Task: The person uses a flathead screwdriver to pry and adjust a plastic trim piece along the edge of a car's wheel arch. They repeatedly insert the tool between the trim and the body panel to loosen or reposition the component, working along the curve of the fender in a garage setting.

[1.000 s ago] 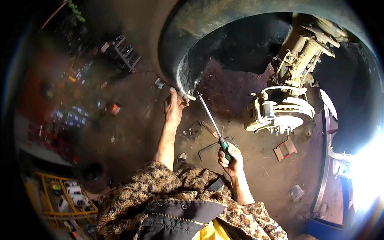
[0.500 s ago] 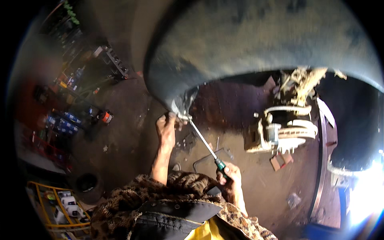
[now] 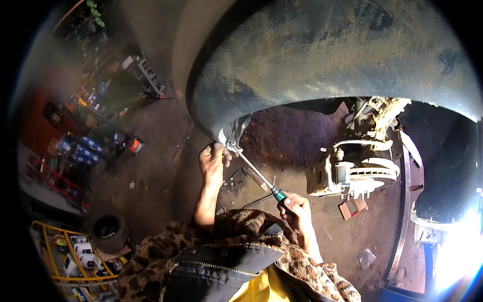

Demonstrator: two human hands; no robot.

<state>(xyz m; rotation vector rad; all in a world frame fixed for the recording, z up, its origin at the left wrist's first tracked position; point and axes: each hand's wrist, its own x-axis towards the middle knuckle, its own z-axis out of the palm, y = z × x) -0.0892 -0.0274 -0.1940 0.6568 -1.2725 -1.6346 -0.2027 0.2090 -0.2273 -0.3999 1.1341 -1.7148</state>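
Observation:
My right hand [image 3: 297,210] is closed around the green handle of a screwdriver [image 3: 257,174]. Its long metal shaft slants up and left to the lower corner of a large, dusty dark fender [image 3: 302,58]. At that corner my left hand [image 3: 213,160] has its fingers bent together beside a pale metal piece [image 3: 222,136] and the screwdriver's tip. Whether the left fingers hold a small part or only steady the edge cannot be made out. The exact spot where the tip meets the fender is too small to tell.
A wheel hub with a brake disc [image 3: 375,174] stands exposed at right. Below it lie a torn red-brown carton [image 3: 353,207] and a plastic scrap [image 3: 367,258]. At left are a tyre [image 3: 108,232], a yellow rack [image 3: 48,251] with bottles, and blue containers [image 3: 83,151].
The view has shifted slightly, so the fender sits lower in it. The screwdriver handle has moved a little up and right with my right hand; my left hand stays by the fender's corner.

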